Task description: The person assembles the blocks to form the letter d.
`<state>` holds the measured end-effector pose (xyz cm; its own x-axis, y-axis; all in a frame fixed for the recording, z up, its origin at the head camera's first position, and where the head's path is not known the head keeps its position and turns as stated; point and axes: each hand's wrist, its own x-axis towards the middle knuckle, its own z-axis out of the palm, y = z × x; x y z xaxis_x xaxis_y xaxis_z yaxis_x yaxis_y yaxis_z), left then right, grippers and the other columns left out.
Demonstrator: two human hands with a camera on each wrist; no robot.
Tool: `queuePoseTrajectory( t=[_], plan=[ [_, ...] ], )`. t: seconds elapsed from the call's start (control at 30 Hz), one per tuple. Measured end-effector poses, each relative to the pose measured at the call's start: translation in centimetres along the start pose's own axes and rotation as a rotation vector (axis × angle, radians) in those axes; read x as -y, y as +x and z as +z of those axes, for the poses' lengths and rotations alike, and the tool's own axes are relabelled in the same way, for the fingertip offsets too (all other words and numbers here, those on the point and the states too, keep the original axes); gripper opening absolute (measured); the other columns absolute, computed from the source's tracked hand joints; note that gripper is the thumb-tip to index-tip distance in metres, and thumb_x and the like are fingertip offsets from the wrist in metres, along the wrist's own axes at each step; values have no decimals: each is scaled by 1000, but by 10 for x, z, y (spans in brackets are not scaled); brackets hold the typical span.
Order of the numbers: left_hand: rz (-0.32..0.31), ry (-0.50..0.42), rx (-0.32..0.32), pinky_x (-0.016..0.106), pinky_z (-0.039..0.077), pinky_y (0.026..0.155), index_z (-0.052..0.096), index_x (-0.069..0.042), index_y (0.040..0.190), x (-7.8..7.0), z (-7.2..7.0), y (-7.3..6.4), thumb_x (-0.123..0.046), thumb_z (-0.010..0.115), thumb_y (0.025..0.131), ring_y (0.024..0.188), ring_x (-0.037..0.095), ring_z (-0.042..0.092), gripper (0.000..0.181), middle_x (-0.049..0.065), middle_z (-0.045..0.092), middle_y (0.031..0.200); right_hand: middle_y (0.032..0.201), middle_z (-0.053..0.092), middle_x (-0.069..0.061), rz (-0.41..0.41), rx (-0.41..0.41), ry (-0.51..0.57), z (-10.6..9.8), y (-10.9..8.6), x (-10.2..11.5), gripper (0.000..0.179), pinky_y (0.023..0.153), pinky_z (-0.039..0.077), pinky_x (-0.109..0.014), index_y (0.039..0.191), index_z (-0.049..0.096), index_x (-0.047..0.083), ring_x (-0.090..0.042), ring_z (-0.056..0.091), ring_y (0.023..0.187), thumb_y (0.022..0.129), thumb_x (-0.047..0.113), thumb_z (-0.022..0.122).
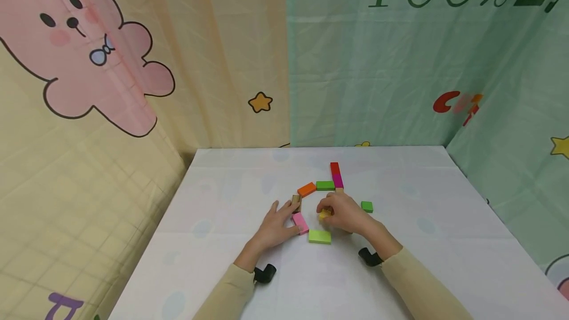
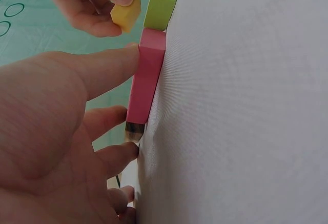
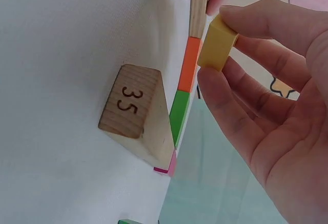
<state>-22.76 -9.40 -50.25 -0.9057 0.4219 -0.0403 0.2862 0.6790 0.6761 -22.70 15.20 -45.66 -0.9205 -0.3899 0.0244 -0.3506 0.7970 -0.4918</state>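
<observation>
My right hand (image 1: 346, 211) pinches a small yellow block (image 3: 218, 44) between thumb and fingertips, held up off the white table inside a ring of blocks. With fingers spread, my left hand (image 1: 274, 228) rests along the ring's left side. Its thumb tip touches the pink block (image 2: 148, 75), and its fingers reach a plain wooden block (image 1: 296, 200) beyond it. At the near end of the pink block lies a lime green block (image 1: 320, 236). A wooden block marked 35 (image 3: 130, 101) stands by my right hand, mostly hidden under it in the head view.
An orange block (image 1: 306, 189) and a green block (image 1: 325, 185) continue the curve at the back. Behind them a magenta block (image 1: 338, 180) and a red block (image 1: 334, 168) run straight away. One small green block (image 1: 366, 206) sits apart on the right. Printed curtains (image 1: 231, 53) hang behind the table.
</observation>
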Motion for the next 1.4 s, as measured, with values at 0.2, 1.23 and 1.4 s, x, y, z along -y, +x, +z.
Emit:
queuePoseTrajectory(
  t=[0.2, 1.23, 1.4],
  plan=[
    [-5, -8, 4, 72, 21, 110, 42, -26, 155, 0, 0, -1, -43, 70, 92, 152, 38, 5, 71, 2, 31, 163, 88, 59, 11, -5, -2, -7, -1, -5, 1, 19, 73, 49, -30, 100, 78, 15, -12, 52, 82, 83, 11, 82],
    [10, 38, 6, 68, 21, 112, 40, -28, 156, 4, 2, 4, -43, 70, 93, 152, 37, 5, 71, 3, 30, 163, 103, 71, 4, -121, -34, -24, -9, -40, -5, 36, 78, 53, -31, 116, 75, 14, -10, 60, 90, 82, 6, 82],
    [13, 35, 8, 69, 20, 112, 40, -26, 156, 4, 2, 3, -42, 70, 93, 152, 38, 5, 72, 4, 31, 163, 103, 69, 5, -157, -28, -13, -8, -46, -8, 48, 77, 54, -27, 126, 71, 18, -9, 59, 91, 81, 8, 84]
  ],
)
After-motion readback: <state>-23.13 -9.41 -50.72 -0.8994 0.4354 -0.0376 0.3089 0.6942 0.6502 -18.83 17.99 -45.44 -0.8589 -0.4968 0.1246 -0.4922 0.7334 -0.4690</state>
